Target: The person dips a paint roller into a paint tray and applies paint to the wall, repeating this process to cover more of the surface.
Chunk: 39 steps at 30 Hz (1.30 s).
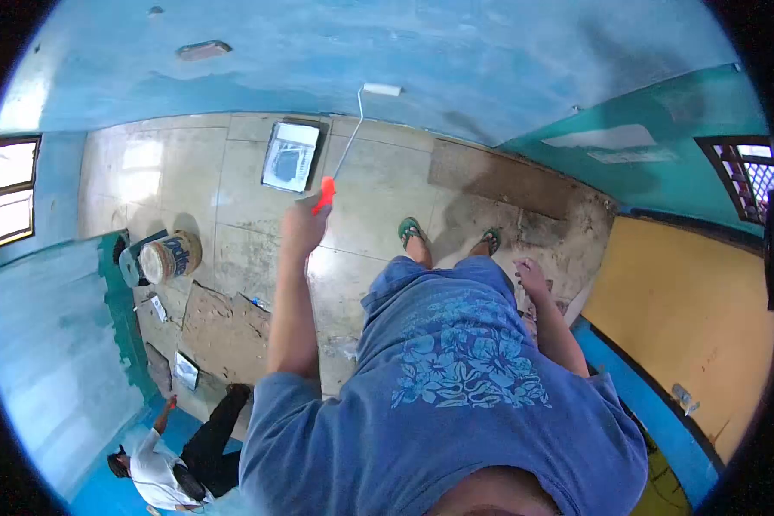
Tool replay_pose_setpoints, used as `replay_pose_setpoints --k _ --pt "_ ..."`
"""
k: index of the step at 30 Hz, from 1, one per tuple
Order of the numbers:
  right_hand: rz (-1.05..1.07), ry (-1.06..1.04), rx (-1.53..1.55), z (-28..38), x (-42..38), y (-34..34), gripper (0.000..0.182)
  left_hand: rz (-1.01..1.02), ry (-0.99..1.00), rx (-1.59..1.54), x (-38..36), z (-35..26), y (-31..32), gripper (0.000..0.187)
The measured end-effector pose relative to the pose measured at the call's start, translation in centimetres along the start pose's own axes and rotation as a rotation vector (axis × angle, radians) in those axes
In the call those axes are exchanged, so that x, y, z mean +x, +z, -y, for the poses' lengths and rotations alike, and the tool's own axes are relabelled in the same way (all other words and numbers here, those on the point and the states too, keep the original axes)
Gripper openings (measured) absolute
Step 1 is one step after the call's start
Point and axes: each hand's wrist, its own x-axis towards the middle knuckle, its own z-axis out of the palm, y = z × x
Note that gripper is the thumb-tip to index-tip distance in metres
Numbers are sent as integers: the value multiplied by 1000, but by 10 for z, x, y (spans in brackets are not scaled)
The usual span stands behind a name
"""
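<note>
My left hand (304,227), stretched out in front, is closed around the red-orange handle of a paint roller (348,146). Its thin bent metal rod runs up to a white roller sleeve (382,89), which lies against the blue wall (318,60) just above the floor line. A white paint tray (291,156) with grey-white paint in it sits on the floor near the wall, left of the roller's rod. My right hand (531,277) hangs low beside my right leg, fingers loosely bent and apart, holding nothing.
A paint bucket (172,256) stands at left near a partly painted partition (52,318). Brown sheets (224,327) and a second tray (186,370) lie on the floor. Another person (172,464) is at lower left. A yellow panel (679,318) stands at right.
</note>
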Motion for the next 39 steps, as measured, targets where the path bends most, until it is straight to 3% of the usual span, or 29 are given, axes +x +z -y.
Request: replay_pose_setpoints --k 1,3,5,6,7,8,10,11,13,14,15,17,20,22,24,26,28,30,31,34,35,37,39 --pt "21 -92 -38 -15 2 -1 25 -59 38 47 15 7 28 33" --pt "31 -32 -45 -9 -20 -10 24 -58 83 33 59 51 98 33" --pt "53 25 -53 -29 -34 -13 23 3 14 38 75 57 125 33" --pt "61 -45 -90 -49 -36 -16 24 46 -61 45 80 60 135 33" --pt "71 -118 -128 -66 -40 -18 24 -13 4 37 87 78 147 33" --pt "75 -116 -134 -68 -51 -19 24 -10 -2 34 81 71 135 33" --pt "20 162 -144 -64 -69 -23 25 -8 90 -94 59 58 95 33" --pt "20 252 -93 -43 -80 -23 20 53 -55 -134 48 55 71 34" --pt "16 201 -128 -88 -64 -20 25 -36 70 -78 8 36 4 35" --pt "8 152 -166 -108 -58 -20 30 -47 3 -116 -5 47 -14 36" --pt "10 156 -163 -105 -58 -18 30 12 -126 -206 -31 9 -60 37" --pt "65 0 -183 -84 -51 -15 30 -13 -145 -118 -55 -7 -106 40" --pt "89 68 -190 -52 -33 -4 29 -3 -101 -129 -56 -7 -127 38" --pt "111 109 -267 -35 -25 -1 28 14 -41 -15 -32 16 -109 38" --pt "81 -19 -154 -36 -23 0 27 -20 56 18 4 42 -72 37" --pt "63 -25 -109 -25 -33 -3 27 60 -42 -45 43 52 -29 36" --pt "43 -34 -65 -36 -38 -9 26 -61 159 80 82 80 28 34" --pt "-24 -130 -113 -88 -36 -16 25 -90 167 29 114 99 84 28" --pt "-4 60 -125 -31 -68 -21 22 -86 167 21 128 107 102 28" --pt "-45 -74 -315 -58 -86 -30 20 81 67 125 165 125 151 32" --pt "-54 -87 -179 -127 -73 -31 21 31 92 120 174 134 166 27" --pt "-51 -26 -202 -85 -96 -32 21 -8 122 133 186 142 179 23" --pt "-23 -11 -241 -96 -97 -34 23 -16 119 99 177 140 174 23"
